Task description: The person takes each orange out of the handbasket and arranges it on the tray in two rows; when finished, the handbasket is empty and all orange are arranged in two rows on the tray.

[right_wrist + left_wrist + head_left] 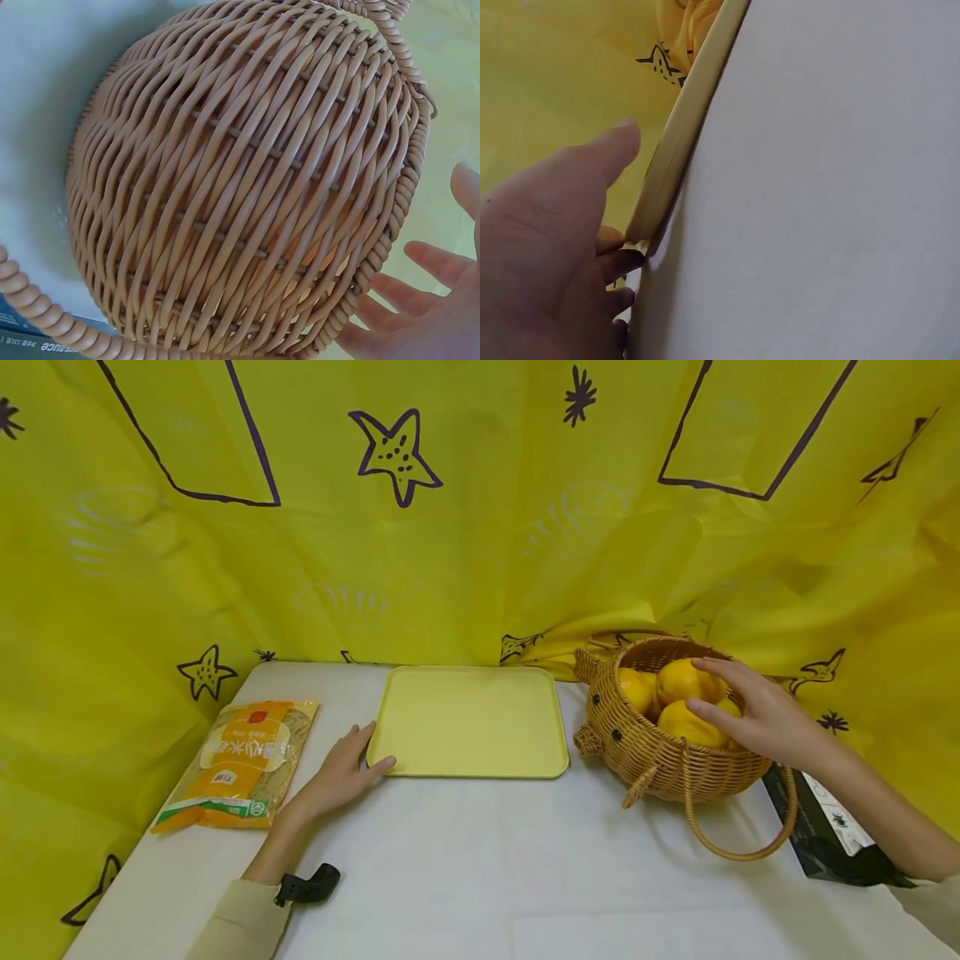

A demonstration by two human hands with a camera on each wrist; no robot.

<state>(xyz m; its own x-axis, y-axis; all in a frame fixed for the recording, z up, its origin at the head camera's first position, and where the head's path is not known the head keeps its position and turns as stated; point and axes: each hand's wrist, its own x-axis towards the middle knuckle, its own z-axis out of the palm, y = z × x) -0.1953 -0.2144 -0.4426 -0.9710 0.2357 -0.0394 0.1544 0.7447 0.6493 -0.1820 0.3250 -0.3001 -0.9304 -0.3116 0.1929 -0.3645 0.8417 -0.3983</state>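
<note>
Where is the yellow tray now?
In the head view, the tray lies centrally on the table, toward its far edge, between the left hand and the wicker basket.

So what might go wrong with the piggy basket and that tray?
The yellow fruits are heaped together in the pig basket, so if the right hand takes one, another might roll. The basket's looped handle droops out near the right arm, so it could snag and tug the basket. And the left hand is at a corner of the tray, so a bump could slide it.
</note>
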